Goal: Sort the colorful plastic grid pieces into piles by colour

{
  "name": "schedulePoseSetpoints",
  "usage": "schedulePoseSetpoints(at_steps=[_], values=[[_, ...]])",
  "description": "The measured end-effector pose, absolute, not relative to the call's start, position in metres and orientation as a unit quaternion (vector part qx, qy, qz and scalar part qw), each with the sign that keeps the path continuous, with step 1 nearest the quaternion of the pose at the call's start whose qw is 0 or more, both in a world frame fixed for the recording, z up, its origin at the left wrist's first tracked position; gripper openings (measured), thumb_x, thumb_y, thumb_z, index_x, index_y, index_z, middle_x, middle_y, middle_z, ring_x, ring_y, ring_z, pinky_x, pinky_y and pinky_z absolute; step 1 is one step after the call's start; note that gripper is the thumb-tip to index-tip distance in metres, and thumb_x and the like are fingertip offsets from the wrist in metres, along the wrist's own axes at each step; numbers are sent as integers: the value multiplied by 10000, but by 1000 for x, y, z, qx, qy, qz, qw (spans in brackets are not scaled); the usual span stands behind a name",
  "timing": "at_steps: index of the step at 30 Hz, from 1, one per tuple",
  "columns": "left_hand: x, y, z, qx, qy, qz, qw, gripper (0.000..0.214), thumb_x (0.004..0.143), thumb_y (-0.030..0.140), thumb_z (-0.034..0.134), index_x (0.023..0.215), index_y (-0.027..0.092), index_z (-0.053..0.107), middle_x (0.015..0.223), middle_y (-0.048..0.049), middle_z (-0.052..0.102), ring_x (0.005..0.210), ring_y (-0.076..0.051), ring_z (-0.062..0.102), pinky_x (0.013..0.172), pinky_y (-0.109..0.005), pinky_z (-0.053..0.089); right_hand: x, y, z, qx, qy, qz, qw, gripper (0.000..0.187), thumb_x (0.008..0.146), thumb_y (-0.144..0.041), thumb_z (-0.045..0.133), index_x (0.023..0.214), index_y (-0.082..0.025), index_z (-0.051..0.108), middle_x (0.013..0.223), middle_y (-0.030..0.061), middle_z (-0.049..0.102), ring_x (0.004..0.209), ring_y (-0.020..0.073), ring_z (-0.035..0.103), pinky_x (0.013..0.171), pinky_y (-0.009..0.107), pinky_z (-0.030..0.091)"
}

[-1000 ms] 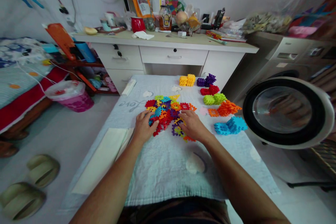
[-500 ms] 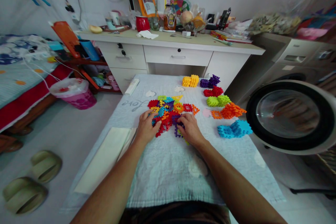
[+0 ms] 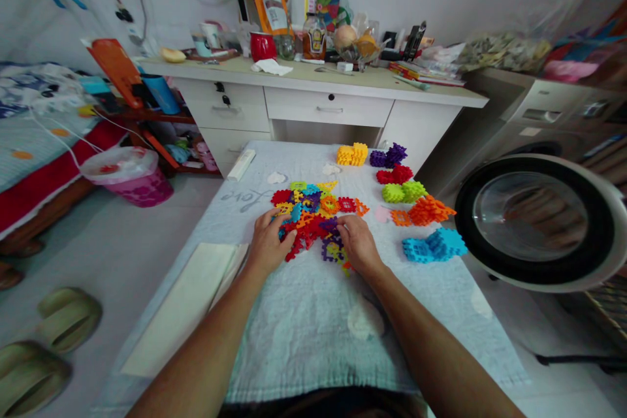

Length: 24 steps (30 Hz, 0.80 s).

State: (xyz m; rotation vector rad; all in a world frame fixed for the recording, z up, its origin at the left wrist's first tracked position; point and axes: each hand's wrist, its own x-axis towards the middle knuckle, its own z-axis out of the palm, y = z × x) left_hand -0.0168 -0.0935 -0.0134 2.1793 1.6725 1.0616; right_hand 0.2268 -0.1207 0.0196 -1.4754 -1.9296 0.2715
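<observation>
A heap of mixed coloured interlocking plastic tiles lies in the middle of a table covered by a pale blue towel. My left hand rests on the heap's near left edge, fingers curled onto red and blue pieces. My right hand lies on the near right edge, fingers bent over purple and yellow pieces. Whether either hand grips a piece is unclear. Sorted stacks stand to the right: yellow, purple, red, green, orange and blue.
A white desk crowded with jars, cups and packets stands behind the table. A round black-rimmed washing machine door hangs open at the right. A pink bin, a bed and slippers are at the left. A cream sheet lies on the table's left side.
Both hands have drawn slightly closer together over the heap's near edge. The view has shifted a little; the sorted stacks have not moved.
</observation>
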Motion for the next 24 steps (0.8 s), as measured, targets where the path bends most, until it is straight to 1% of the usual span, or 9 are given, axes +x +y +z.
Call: schedulePoseSetpoints(at_steps=[4,8,10,12,15,17,19,21,24], values=[[-16,-94,-11,734,569,356,102,340,827,360,607,1118,198,675,1295,-118,558,1257,-295,511,1115,-497,399,241,-121,24,-614,-664,137,404,263,970,-308,412,929,-209,652,885,62,693,834,213,620,809,327,474],[-16,-94,-10,736,568,354,102,332,827,356,604,1111,199,677,1290,-118,558,1247,-296,514,1109,-501,401,252,-119,22,-636,-632,171,408,307,961,-362,406,924,-209,670,837,49,694,775,208,621,763,314,471],[-16,-93,-10,737,567,354,101,334,828,353,604,1114,197,676,1289,-119,557,1248,-296,513,1112,-500,397,254,-117,20,-635,-644,178,387,308,956,-350,406,914,-208,676,843,57,695,788,213,625,774,323,472],[-16,-93,-10,738,566,353,101,339,827,355,606,1117,194,675,1293,-120,553,1249,-296,513,1113,-498,395,255,-116,18,-627,-669,176,359,294,949,-333,419,929,-203,683,894,76,700,854,225,630,824,343,474],[-16,-92,-11,739,566,350,103,343,828,364,608,1117,193,675,1302,-121,549,1260,-297,508,1117,-496,393,257,-115,16,-610,-707,158,321,285,910,-341,507,1064,-178,682,1050,120,689,1003,255,611,931,395,460],[-16,-92,-11,737,569,350,104,346,830,367,606,1119,190,675,1306,-125,548,1266,-300,504,1120,-501,390,259,-117,17,-601,-729,152,291,386,857,-346,591,1188,-158,650,1170,143,657,1100,275,580,990,426,438],[-16,-92,-12,734,572,351,103,348,830,367,606,1119,187,677,1306,-130,552,1264,-306,505,1117,-511,393,260,-118,17,-598,-743,154,258,497,801,-314,647,1270,-154,613,1253,149,619,1165,285,548,1027,441,418],[-16,-92,-12,733,572,353,102,346,824,367,610,1113,189,679,1298,-131,559,1255,-312,511,1109,-523,400,261,-119,18,-603,-747,159,230,537,769,-269,660,1290,-156,600,1261,143,609,1173,284,538,1030,443,416],[-16,-92,-11,736,568,354,103,345,823,369,607,1111,192,679,1290,-130,563,1249,-312,517,1105,-531,404,261,-119,20,-612,-744,166,208,515,761,-236,658,1268,-158,610,1212,134,621,1141,279,549,1007,437,433]])
